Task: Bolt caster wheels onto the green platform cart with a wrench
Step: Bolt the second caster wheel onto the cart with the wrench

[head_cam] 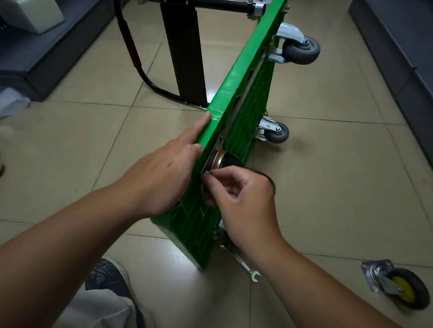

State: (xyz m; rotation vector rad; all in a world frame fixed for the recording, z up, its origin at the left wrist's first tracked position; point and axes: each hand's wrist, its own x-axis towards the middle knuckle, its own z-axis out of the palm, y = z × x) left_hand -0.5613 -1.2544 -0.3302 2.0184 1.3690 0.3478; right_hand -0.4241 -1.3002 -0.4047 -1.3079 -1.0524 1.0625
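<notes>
While left hand rests flat on cart | right hand pinches half-hidden fastener

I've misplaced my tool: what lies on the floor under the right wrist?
A wrench lies on the tiles beside the green cart; its open end shows. Its other end is hidden beneath the wrist of the right hand, which pinches a small fastener.

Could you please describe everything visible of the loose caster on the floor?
The loose caster has a black tyre, a yellow hub, and a silvery metal fork and square mounting plate. It lies tipped over on the tiled floor, right of the green cart, unattached. Only the floor touches it; the wrench lies apart.
</notes>
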